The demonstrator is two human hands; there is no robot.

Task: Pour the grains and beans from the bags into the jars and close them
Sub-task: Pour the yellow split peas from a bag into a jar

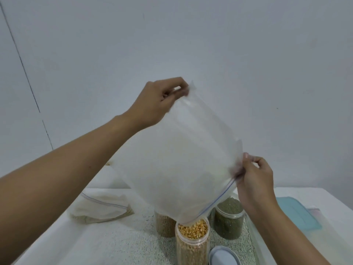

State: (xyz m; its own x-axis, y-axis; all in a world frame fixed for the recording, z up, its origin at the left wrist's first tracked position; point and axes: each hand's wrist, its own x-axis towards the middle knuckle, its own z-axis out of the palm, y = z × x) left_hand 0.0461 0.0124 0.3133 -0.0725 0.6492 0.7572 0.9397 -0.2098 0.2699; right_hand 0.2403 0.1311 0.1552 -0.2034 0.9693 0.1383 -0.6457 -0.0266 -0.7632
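In the head view, the left hand (164, 100) is raised and pinches an upper corner of a clear zip bag (183, 159) between thumb and fingertips. The right hand (254, 178) pinches the bag's lower right edge, just beside its blue zip line. The bag hangs tilted between the two hands, its lowest corner at the open mouth of the corn jar (192, 240), which stands on the speckled desk (114, 245) and is filled with yellow kernels close to the rim. Just behind it to the right stands an open jar of green beans (229, 219); behind it to the left, partly hidden by the bag, is a third jar (165, 225) of brownish grains. A grey lid (224, 256) lies just right of the corn jar's base. A second bag (101, 207) lies crumpled on the desk at left. A teal lid (298, 213) lies at far right.
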